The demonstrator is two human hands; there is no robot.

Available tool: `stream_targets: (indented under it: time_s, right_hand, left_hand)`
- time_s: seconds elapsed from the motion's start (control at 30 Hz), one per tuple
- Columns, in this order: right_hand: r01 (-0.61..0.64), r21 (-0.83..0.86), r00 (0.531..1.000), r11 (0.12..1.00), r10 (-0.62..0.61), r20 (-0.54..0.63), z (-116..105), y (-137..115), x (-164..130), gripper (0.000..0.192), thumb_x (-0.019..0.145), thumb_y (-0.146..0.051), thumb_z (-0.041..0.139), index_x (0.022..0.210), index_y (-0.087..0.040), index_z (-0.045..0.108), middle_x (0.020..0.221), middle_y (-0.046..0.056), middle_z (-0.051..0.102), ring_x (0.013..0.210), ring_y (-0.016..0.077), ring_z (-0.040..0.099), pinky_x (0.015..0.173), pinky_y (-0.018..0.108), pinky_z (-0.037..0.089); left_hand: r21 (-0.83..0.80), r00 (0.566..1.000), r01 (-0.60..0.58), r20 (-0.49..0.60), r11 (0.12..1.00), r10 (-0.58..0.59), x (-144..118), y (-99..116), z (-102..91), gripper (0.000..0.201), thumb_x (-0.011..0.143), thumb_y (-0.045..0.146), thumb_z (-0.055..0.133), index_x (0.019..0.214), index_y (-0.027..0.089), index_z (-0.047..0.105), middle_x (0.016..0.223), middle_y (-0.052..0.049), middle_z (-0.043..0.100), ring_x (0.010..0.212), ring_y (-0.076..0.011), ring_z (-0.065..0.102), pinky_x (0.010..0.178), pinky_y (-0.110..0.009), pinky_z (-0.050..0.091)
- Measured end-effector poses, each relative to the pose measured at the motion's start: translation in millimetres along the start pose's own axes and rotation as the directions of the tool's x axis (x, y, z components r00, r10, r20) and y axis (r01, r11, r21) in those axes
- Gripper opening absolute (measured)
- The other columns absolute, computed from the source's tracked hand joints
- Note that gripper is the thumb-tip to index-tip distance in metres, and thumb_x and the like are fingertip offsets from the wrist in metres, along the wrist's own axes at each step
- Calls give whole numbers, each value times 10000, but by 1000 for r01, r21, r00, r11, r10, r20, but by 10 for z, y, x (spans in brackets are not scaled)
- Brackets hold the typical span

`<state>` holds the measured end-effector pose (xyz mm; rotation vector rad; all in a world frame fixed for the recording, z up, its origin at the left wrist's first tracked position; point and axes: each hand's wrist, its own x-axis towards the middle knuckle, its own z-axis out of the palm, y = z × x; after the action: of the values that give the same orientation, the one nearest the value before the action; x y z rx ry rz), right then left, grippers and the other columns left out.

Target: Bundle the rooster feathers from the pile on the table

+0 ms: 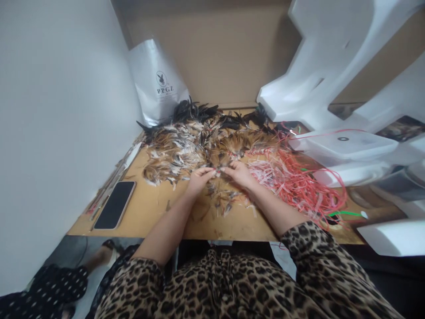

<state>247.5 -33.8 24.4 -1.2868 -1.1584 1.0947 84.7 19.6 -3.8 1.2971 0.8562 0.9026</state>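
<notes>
Left hand: the left hand (198, 178) lies low over the wooden tabletop (149, 208), fingers drawn narrow, pinching a small tuft of brown feathers (217, 169) at its tips.
Right hand: the right hand (239, 173) meets it from the other side, fingers likewise closed narrow on the same tuft; the fingertips of both hands almost touch.
Thing in hand: the tuft sits between the two hands, at the near edge of the big spread heap of brown, white and black feathers (199, 137); whether a thread is wound on it is too small to tell.
Just below: loose scattered feather scraps (222, 201) lie on the wood under the wrists.
To the right: a tangle of thin red cords and pink strips (295, 181) touches the right forearm.
To the left: a black smartphone (115, 204) lies flat near the table edge, well apart from the hands.
Behind: a silver foil bag with a rabbit logo (156, 82) stands against the cardboard wall.
Risk, grip: I judge the tuft may slip or fan apart, since the hold is by fingertips only.
Risk, sleeve: the forearm could snag the red cords and drag them into the feathers.
Risk, draught: light scraps may scatter off the near edge.
</notes>
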Motion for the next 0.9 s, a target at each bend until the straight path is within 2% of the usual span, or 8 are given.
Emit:
stream_targets:
  time_s: [0.13,0.23,0.33,0.43,0.57,0.7,0.8,0.9]
  right_hand:
    - [43,-232,987,972,-77,-139,-416,-328,19,338,628,-458,646,678,-128,592,553,-25,520,486,71,390,486,216,301]
    - [-57,-463,970,884,-61,-237,-771,-531,124,307,637,-413,645,572,-126,556,461,-44,434,441,57,326,462,222,266]
    - [-133,-533,953,835,-39,-300,-996,-573,322,255,641,-339,636,548,-117,553,450,-38,434,442,58,333,456,223,263]
    - [-225,-611,943,759,11,-333,-1064,-475,535,214,642,-282,628,533,-117,547,420,-40,416,425,61,349,446,216,278]
    - [-324,-769,942,551,108,-319,-1031,-300,718,123,639,-202,610,582,-93,614,467,-3,501,461,85,446,466,203,332]
    - [-359,-844,933,398,123,-339,-1015,-173,801,200,671,-234,596,716,-61,687,597,74,618,578,146,568,537,212,399]
    - [-351,-868,935,351,75,-347,-1038,-77,838,262,686,-258,575,795,-57,704,731,132,668,701,193,621,610,228,430]
    - [-358,-852,928,383,50,-368,-1054,26,854,281,697,-283,553,814,-79,708,796,151,682,759,217,637,652,244,443]
  left_hand:
    - [13,997,-50,-63,999,51,12,53,-52,282,640,386,682,763,133,669,659,-34,636,545,-83,521,518,-209,404]
    - [18,995,-52,-89,999,53,4,71,-66,263,654,385,668,728,133,666,676,-39,642,538,-76,519,502,-199,400]
    - [35,995,-45,-86,998,48,-9,71,-54,254,648,382,668,711,136,667,680,-42,649,547,-81,526,501,-196,402]
    - [56,996,-45,-74,997,49,-15,68,-54,248,650,380,662,702,138,663,658,-37,643,543,-84,527,493,-196,398]
    - [69,995,-47,-86,997,52,3,66,-92,251,658,376,651,713,132,663,673,-41,645,532,-80,524,482,-193,393]
    - [80,995,-39,-94,996,47,21,69,-115,251,660,379,648,705,132,659,652,-36,637,506,-73,505,468,-191,383]
    - [76,994,-42,-98,996,49,14,84,-106,237,659,369,649,694,134,658,663,-38,643,511,-74,504,476,-196,390]
    - [84,994,-45,-93,995,53,0,105,-99,236,665,367,646,693,133,662,668,-41,646,510,-73,501,481,-197,390]
